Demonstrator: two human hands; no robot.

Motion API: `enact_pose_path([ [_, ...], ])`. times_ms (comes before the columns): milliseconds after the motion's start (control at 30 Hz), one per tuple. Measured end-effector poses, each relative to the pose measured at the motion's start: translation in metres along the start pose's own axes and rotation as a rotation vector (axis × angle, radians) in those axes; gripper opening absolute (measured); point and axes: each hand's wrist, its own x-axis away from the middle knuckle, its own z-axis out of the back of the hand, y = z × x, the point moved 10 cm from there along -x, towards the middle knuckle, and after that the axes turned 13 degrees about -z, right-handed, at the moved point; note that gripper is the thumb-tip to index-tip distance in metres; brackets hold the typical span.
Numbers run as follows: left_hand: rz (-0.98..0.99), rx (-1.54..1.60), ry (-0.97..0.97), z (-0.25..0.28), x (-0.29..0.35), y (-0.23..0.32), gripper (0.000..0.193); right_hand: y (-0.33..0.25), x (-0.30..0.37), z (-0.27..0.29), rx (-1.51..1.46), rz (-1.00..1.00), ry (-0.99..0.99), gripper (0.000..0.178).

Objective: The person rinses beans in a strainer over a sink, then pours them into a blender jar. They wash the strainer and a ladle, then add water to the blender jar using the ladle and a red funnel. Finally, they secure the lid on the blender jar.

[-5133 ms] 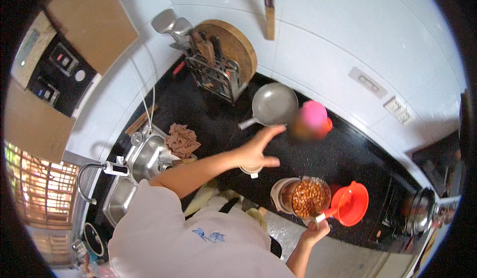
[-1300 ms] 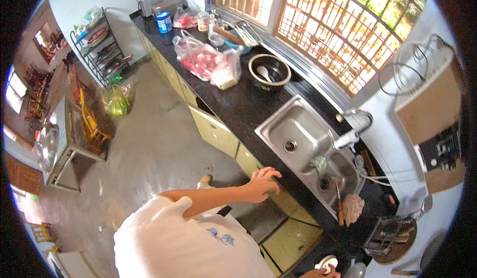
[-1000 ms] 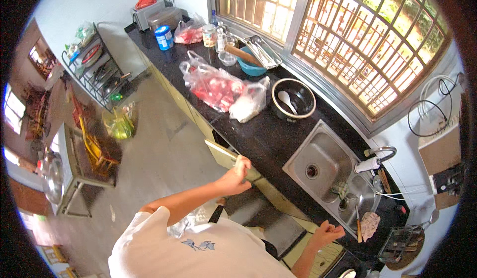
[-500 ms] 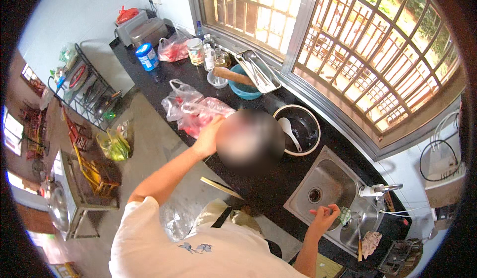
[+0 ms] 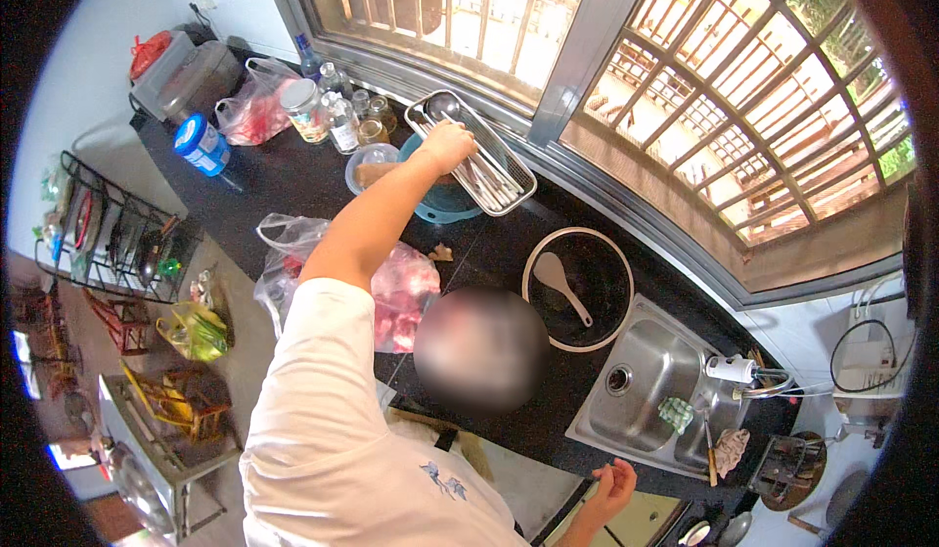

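1. Half a second earlier the left hand (image 5: 450,146) was beside the plastic bag (image 5: 406,297) of red and pale lumps; it had since reached to twelve o'clock, over the wire basket (image 5: 529,191) below the window.
2. Its fingers were bent down among the long, thin utensils (image 5: 497,183). The back of the hand hid the fingertips, so I could not tell whether they pinched anything.
3. That shift put the left hand's work at the utensils, with the bag at seven o'clock from the basket, partly behind the arm.
4. The utensils lay inside the basket, a ladle (image 5: 443,105) among them at its far end. The basket overlapped the teal basin (image 5: 452,209) at its seven o'clock side; whether it rested on the basin was unclear.
5. The right hand (image 5: 611,486) had dropped from above the sink (image 5: 641,337) to five o'clock in the view, near the counter edge. Its fingers were loosely curved and apart, with nothing visible in them, so only the left hand was engaged.
6. At five o'clock from the basket stood the black bowl (image 5: 608,278), a white spoon (image 5: 556,275) inside. A blurred patch hid part of the counter beside the bag.
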Motion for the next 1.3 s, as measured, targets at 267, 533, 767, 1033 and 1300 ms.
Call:
enact_pose_path([
  [267,-0.248,-0.063,-0.072,0.001,0.004,-0.001,0.017,-0.023,0.015,-0.031,-0.046,-0.004,0.022,0.016],
  [533,-0.004,0.255,0.108,0.101,0.012,-0.028,0.024,-0.025,0.027,-0.049,-0.049,-0.054,-0.029,0.015],
  [767,0.182,0.425,0.273,0.173,0.013,-0.002,0.027,0.019,0.003,-0.017,-0.090,-0.101,-0.112,0.017],
  [1033,0.155,1.743,0.326,0.229,-0.098,0.240,0.020,0.068,-0.133,0.095,0.202,0.098,0.076,0.020],
  [1300,0.351,1.993,-0.072,0.130,-0.211,0.531,0.031,0.130,-0.424,0.190,0.619,0.326,0.335,0.057],
])
